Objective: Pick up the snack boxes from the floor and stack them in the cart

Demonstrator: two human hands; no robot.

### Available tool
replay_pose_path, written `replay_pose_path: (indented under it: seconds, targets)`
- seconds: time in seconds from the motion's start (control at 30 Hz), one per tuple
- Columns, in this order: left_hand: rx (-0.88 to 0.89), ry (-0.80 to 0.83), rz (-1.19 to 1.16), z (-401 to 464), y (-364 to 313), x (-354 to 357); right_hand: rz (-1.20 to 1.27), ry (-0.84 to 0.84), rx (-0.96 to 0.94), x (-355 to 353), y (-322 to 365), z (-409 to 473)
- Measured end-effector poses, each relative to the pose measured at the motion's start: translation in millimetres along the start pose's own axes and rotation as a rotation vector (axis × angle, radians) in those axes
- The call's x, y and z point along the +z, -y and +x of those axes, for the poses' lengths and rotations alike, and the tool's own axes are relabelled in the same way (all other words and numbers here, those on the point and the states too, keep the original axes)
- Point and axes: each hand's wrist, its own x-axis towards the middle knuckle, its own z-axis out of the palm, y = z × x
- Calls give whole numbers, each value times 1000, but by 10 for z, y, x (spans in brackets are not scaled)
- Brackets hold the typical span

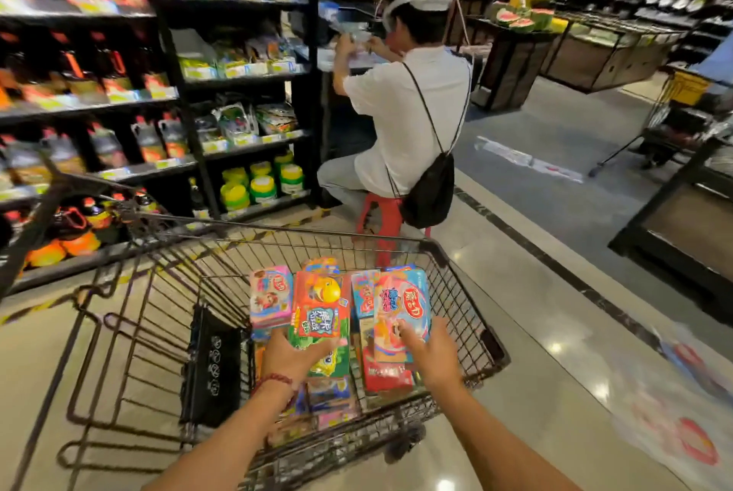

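A wire shopping cart (pixel 456 284) stands in front of me with several colourful snack boxes stacked inside. My left hand (pixel 293 355) rests on the near end of a red and green box (pixel 321 304), fingers under its edge. My right hand (pixel 432 351) touches the near end of a light blue and pink box (pixel 400 308), fingers spread over it. A pink box (pixel 271 296) lies to the left of them, and a red box (pixel 386 373) sits lower in the pile. No box shows on the floor.
A person in a white shirt (pixel 404 117) sits on a red stool (pixel 382 220) just beyond the cart, facing the shelves (pixel 238 82) on the left. Another cart (pixel 666 121) stands far right. A dark display stand (pixel 674 236) is at right.
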Motion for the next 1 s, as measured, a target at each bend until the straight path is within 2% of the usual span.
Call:
replay_pose_path:
  seconds: [0.23,0.67,0.9,1.0]
  targets:
    - [-227,-64,46,303,497,-297,-87,111,73,762,-10,250]
    - [-557,-170,174,732,1090,-209,-318,440,222,1414,-624,625]
    - [-580,-159,152,1010,1365,-108,-303,486,265,1773,-875,821]
    - [-559,-158,146,1033,1481,-84,-380,513,255,1834,-952,868]
